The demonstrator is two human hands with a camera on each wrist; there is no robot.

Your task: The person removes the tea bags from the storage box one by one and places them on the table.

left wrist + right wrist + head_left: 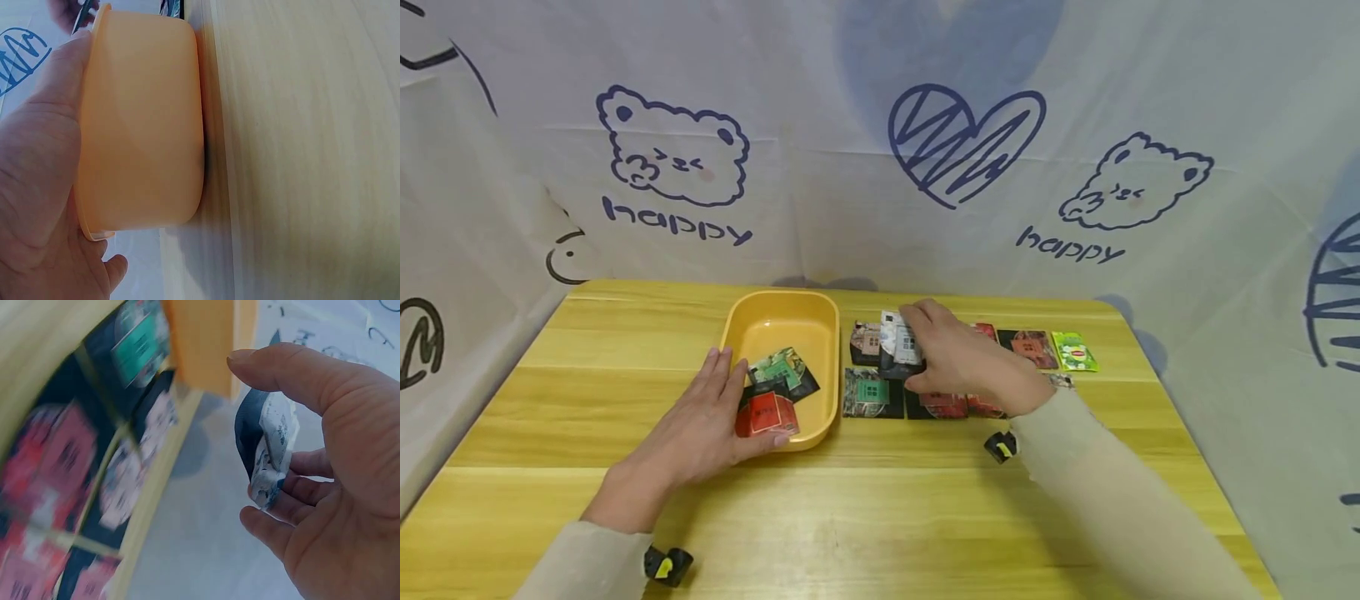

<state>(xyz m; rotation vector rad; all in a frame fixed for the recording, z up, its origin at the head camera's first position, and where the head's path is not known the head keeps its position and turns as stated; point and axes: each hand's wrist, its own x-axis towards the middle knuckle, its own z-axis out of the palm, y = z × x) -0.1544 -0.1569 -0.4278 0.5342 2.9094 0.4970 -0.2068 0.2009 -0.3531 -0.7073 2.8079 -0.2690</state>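
Note:
A white-and-black sachet point(901, 343) is pinched between the thumb and fingers of my right hand point(958, 354). The right wrist view shows the same sachet point(265, 444) raised off the table and bent a little. My left hand point(703, 425) rests at the near left corner of a yellow plastic bin point(829, 358), fingers along its left side and thumb over the front rim. Inside the bin lie a green-labelled sachet point(782, 371) and a red sachet point(767, 414), overlapping. From the left wrist, the thumb lies along the rim of the bin point(140, 125).
Right of the bin, sachets lie in two rows, including a green-labelled one point(872, 393), a red-and-black one point(938, 404) and a brownish-red one point(1028, 348). A bright green-yellow packet point(1075, 352) ends the back row. A printed cloth point(820, 167) hangs behind the wooden table point(850, 517).

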